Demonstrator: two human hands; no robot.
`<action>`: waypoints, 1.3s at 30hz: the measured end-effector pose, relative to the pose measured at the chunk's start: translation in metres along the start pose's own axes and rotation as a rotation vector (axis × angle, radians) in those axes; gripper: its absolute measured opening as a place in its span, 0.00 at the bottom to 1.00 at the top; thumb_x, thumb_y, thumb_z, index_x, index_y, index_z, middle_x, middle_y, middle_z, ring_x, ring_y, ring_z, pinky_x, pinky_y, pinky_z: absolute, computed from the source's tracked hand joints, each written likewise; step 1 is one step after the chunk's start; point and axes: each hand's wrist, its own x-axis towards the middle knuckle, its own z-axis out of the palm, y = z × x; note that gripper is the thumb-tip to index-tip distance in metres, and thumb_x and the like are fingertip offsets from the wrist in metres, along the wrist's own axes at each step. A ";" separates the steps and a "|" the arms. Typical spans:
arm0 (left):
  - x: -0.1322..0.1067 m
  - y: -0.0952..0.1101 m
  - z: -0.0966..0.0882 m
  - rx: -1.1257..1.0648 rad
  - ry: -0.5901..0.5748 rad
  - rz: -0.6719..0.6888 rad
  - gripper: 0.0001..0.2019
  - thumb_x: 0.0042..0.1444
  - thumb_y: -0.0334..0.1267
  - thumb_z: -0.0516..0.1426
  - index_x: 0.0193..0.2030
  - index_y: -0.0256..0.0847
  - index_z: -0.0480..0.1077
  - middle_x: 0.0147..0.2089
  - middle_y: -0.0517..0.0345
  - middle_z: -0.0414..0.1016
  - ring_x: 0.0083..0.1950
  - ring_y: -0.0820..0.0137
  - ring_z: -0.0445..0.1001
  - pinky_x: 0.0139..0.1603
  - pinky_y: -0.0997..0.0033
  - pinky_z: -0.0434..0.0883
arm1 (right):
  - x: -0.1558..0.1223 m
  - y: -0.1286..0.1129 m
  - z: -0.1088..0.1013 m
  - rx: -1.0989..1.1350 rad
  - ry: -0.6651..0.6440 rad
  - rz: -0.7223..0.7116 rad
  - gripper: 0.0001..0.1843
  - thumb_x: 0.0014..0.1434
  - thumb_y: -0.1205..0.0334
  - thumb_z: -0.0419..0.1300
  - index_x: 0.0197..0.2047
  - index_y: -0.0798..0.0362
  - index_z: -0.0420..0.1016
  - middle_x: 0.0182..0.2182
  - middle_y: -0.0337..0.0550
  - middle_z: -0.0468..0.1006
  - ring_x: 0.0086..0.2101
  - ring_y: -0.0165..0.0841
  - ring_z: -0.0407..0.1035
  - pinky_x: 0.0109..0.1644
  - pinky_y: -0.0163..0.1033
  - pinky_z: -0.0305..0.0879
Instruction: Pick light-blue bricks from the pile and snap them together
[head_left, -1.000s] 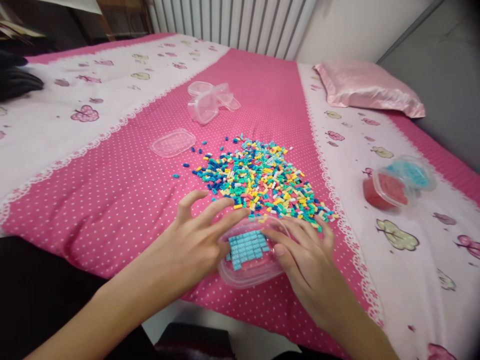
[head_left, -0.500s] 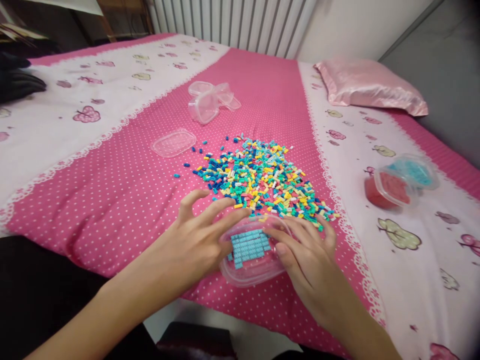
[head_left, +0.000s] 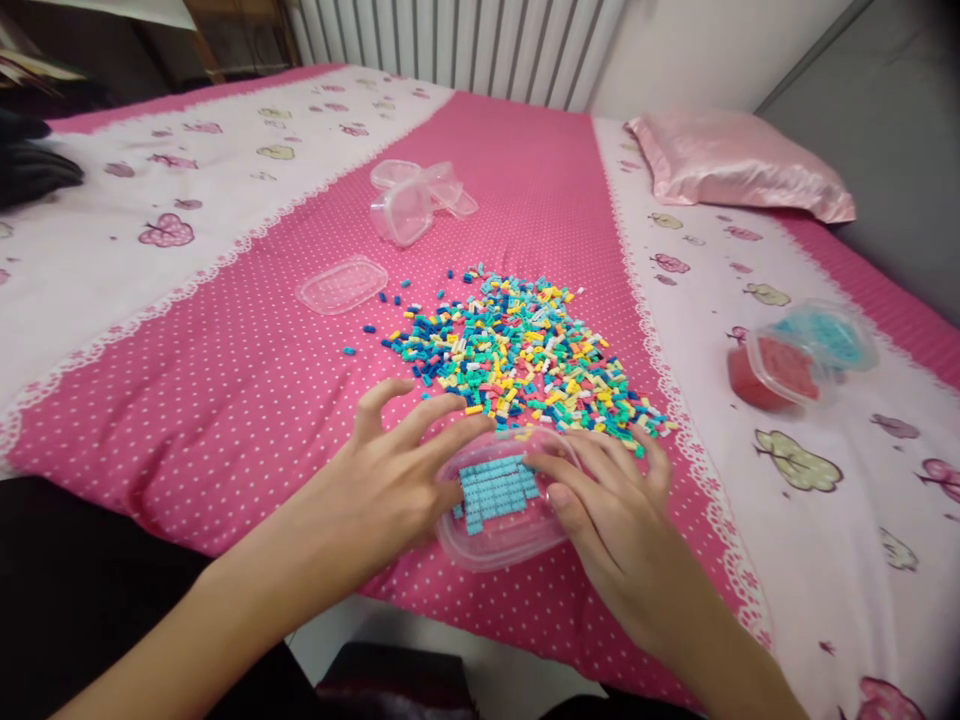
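A clear plastic box (head_left: 499,555) lies at the near edge of the bed, below the pile of small building bricks (head_left: 517,345). In it sits a flat block of light blue bricks (head_left: 495,490) set side by side in rows. My left hand (head_left: 401,455) is at the box's left side, fingers spread and bent over the rim, thumb tip inside by the blue block. On the right side my right hand (head_left: 619,510) grips the box, its index fingertip at the block's right edge and its thumb just below. Its other fingers are bent along the outer side, partly hidden.
An oval clear lid (head_left: 343,285) lies left of the pile, with empty clear containers (head_left: 409,210) behind it. At right stand a box of red pieces (head_left: 776,372) and a box of blue pieces (head_left: 832,335). A pink pillow (head_left: 739,165) and a black glove (head_left: 34,165) lie farther off.
The camera view has shifted very slightly. Both hands, the box and the blue block keep nearly the same places relative to each other.
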 end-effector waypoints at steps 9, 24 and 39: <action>0.000 0.001 0.000 -0.105 -0.012 -0.007 0.09 0.67 0.40 0.62 0.50 0.48 0.81 0.65 0.59 0.76 0.67 0.59 0.65 0.75 0.52 0.40 | 0.000 -0.001 -0.003 0.016 0.008 0.005 0.17 0.77 0.56 0.45 0.52 0.43 0.76 0.55 0.38 0.80 0.59 0.40 0.67 0.72 0.61 0.34; -0.002 0.001 0.002 -0.268 -0.081 -0.027 0.04 0.60 0.43 0.68 0.40 0.51 0.80 0.70 0.60 0.70 0.70 0.55 0.61 0.73 0.48 0.40 | 0.001 -0.002 -0.006 0.036 0.000 0.017 0.17 0.76 0.57 0.45 0.44 0.44 0.75 0.55 0.38 0.79 0.59 0.41 0.66 0.72 0.61 0.34; -0.009 -0.002 0.002 -0.373 -0.047 -0.024 0.04 0.63 0.43 0.66 0.44 0.53 0.80 0.71 0.60 0.68 0.70 0.57 0.61 0.72 0.51 0.45 | 0.000 0.002 0.001 0.032 0.027 -0.010 0.15 0.76 0.59 0.46 0.52 0.43 0.74 0.59 0.41 0.79 0.60 0.42 0.67 0.69 0.67 0.41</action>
